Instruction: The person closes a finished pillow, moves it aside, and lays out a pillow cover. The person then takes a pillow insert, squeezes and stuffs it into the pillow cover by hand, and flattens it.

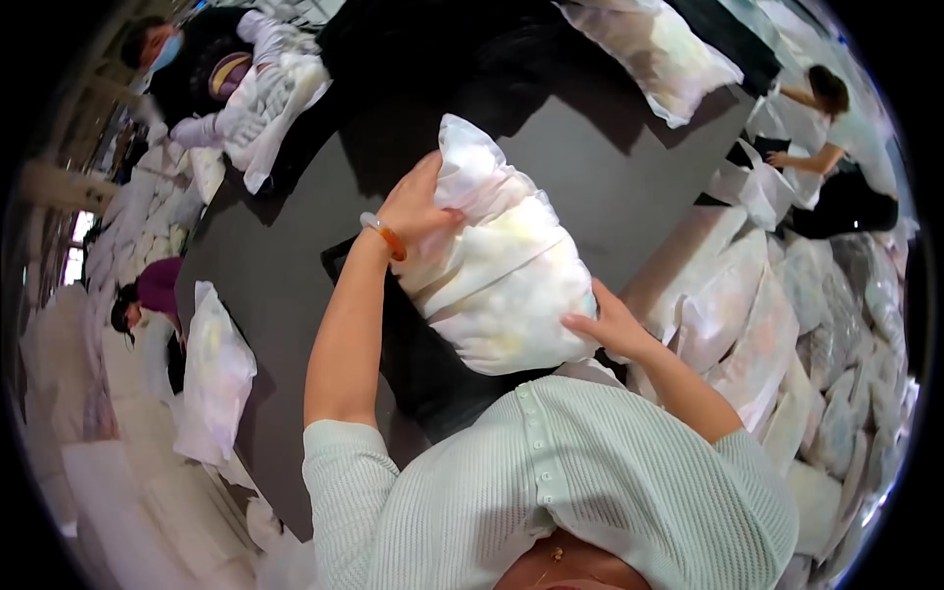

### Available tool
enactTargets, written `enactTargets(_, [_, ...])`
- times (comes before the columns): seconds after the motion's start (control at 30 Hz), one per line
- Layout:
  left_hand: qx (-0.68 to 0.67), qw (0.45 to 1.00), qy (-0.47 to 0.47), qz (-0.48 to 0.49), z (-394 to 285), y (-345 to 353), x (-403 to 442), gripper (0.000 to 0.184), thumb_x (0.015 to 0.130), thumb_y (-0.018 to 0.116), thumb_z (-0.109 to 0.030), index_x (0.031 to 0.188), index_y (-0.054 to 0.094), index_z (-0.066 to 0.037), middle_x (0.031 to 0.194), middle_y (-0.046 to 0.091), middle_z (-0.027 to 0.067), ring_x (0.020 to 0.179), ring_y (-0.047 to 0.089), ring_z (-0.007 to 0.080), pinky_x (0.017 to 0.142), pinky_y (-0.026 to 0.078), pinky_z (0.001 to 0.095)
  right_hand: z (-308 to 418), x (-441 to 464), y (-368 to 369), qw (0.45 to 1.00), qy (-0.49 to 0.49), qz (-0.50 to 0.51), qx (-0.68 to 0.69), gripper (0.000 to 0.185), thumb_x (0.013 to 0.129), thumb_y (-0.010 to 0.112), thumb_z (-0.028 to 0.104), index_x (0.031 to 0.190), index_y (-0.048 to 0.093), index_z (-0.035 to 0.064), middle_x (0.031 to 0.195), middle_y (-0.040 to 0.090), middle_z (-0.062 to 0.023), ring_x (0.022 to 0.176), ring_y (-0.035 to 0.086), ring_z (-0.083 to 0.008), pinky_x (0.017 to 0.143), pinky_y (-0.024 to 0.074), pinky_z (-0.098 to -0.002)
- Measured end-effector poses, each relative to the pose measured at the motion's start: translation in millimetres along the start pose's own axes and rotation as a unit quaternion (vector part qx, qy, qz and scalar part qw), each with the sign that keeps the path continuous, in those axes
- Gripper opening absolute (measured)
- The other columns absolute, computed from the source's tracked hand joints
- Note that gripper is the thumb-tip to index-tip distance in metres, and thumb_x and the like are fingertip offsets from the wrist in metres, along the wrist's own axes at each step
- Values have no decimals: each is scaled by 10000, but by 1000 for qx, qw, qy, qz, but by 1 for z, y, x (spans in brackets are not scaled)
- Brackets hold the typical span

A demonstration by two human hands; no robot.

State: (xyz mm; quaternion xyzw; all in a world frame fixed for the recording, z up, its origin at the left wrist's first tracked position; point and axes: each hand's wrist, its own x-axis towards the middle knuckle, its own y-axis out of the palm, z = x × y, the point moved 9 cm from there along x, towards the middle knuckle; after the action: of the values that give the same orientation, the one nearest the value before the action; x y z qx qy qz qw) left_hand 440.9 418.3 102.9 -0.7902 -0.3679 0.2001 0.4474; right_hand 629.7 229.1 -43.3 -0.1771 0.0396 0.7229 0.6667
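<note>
A plump white bag, with faint yellow and pink contents showing through, is between my two hands above the grey table. My left hand, with an orange and a clear bangle at the wrist, grips the bag's upper left side near its gathered end. At its lower right side my right hand presses with the thumb on top, the other fingers partly hidden. Beneath the bag lies black fabric near the table's front edge.
Another white bag lies at the table's far side, and one at the left edge. A masked person handles white material at the upper left. Another person holds bags at the right, above piled bags. A third person bends at the left.
</note>
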Motion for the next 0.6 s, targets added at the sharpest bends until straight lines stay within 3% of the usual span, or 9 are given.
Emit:
enactTargets(0.07, [-64, 987, -119, 90, 3, 22, -9, 881, 618, 749, -328, 1311, 365, 60, 1287, 447, 276, 1201, 453, 396, 995, 384, 398, 10, 7, 11, 996, -3, -16, 92, 608, 779, 722, 225, 1286, 462, 11, 1151, 566, -140, 1077, 544, -212, 949, 426, -328])
enactTargets(0.13, [-19, 995, -46, 87, -28, 23, -24, 920, 608, 765, -355, 1325, 350, 44, 1291, 436, 284, 1201, 447, 409, 994, 382, 413, 38, 21, 27, 981, 65, -9, 182, 558, 767, 714, 191, 1239, 486, 0, 1122, 579, -124, 1032, 561, -194, 912, 447, -316])
enactTargets(0.2, [55, 993, 85, 55, -65, 18, -45, 997, 587, 797, -408, 1354, 319, 14, 1298, 415, 301, 1201, 433, 435, 993, 379, 442, 66, 38, 45, 984, 2, 4, 177, 548, 765, 699, 165, 1235, 484, -17, 1127, 575, -116, 1015, 568, -190, 875, 467, -316])
enactTargets(0.23, [58, 993, 84, 62, -68, 18, -53, 997, 587, 797, -408, 1354, 319, 14, 1298, 415, 301, 1201, 433, 435, 993, 379, 442, 81, 44, 53, 978, -7, 14, 210, 543, 765, 694, 156, 1235, 485, -16, 1131, 573, -118, 1017, 568, -190, 876, 467, -317])
enactTargets(0.3, [202, 972, 113, 48, -73, 16, -68, 1004, 555, 811, -440, 1344, 349, -24, 1313, 391, 301, 1221, 406, 449, 1014, 360, 469, 114, 50, 68, 973, -39, 37, 225, 518, 786, 679, 150, 1237, 486, -15, 1134, 569, -121, 1032, 561, -187, 901, 452, -316])
enactTargets(0.4, [151, 987, 33, 40, -55, -5, -73, 958, 542, 808, -398, 1326, 382, -47, 1336, 362, 299, 1245, 377, 456, 1038, 341, 471, 131, 70, 87, 975, -77, 74, 197, 492, 823, 662, 185, 1243, 488, -1, 1138, 565, -120, 1051, 550, -183, 912, 442, -310])
enactTargets(0.47, [126, 991, 25, -24, -31, -17, -79, 741, 570, 748, -253, 1221, 457, -52, 1265, 439, 248, 1181, 442, 427, 990, 385, 464, 144, 74, 98, 976, -74, 143, 149, 397, 901, 581, 263, 1220, 524, 34, 1120, 587, -91, 1040, 569, -158, 864, 460, -275])
enactTargets(0.53, [123, 986, -2, -112, -16, -38, -85, 368, 661, 656, -93, 1003, 526, -51, 988, 566, 148, 895, 581, 381, 754, 489, 438, 157, 69, 99, 936, -48, 237, 257, 322, 930, 537, 280, 1142, 580, 42, 1021, 636, -60, 995, 613, -149, 813, 491, -267])
enactTargets(0.6, [135, 981, 7, -141, 3, -49, -95, 264, 694, 627, -39, 942, 536, -43, 890, 583, 135, 808, 589, 377, 697, 492, 401, 160, 82, 74, 940, -78, 148, 298, 224, 939, 510, 231, 1017, 615, 50, 882, 655, -55, 846, 649, -139, 742, 510, -260])
